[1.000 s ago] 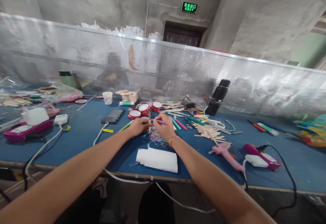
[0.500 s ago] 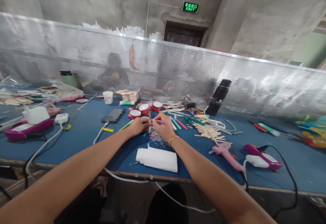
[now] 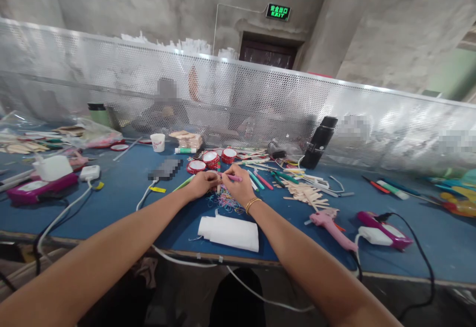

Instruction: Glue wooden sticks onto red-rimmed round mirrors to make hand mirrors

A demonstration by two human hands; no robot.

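- Near the middle of the frame, the left hand (image 3: 203, 185) pinches a flat stick (image 3: 218, 166) between its fingertips; the stick points up the frame, with coloured sections towards its upper end.
- Just right of it, the right hand (image 3: 240, 182) is closed round a purple pen (image 3: 233, 177), its tip end turned towards the stick; whether the two touch is too small to tell.
- Below both hands, at frame centre, a loose heap of coloured bands (image 3: 229, 201) lies on the blue table (image 3: 122, 193).
- At lower centre, a folded white cloth (image 3: 228, 234) lies between the forearms.
- Above the hands, red tape rolls (image 3: 210, 158) sit close together, with a green-and-white tube (image 3: 185, 151) to their upper left and a white cup (image 3: 157, 142) farther left.
- Right of centre, plain wooden sticks (image 3: 307, 193) are spread in a pile; a pink glue gun (image 3: 334, 230) lies below them, near a purple power strip (image 3: 399, 241) at lower right.
- At right of centre, higher up, a black bottle (image 3: 319, 142) leans by the perforated metal screen (image 3: 260, 99).
- Along the upper edge, right of the middle, a green exit sign (image 3: 278, 12) is lit.
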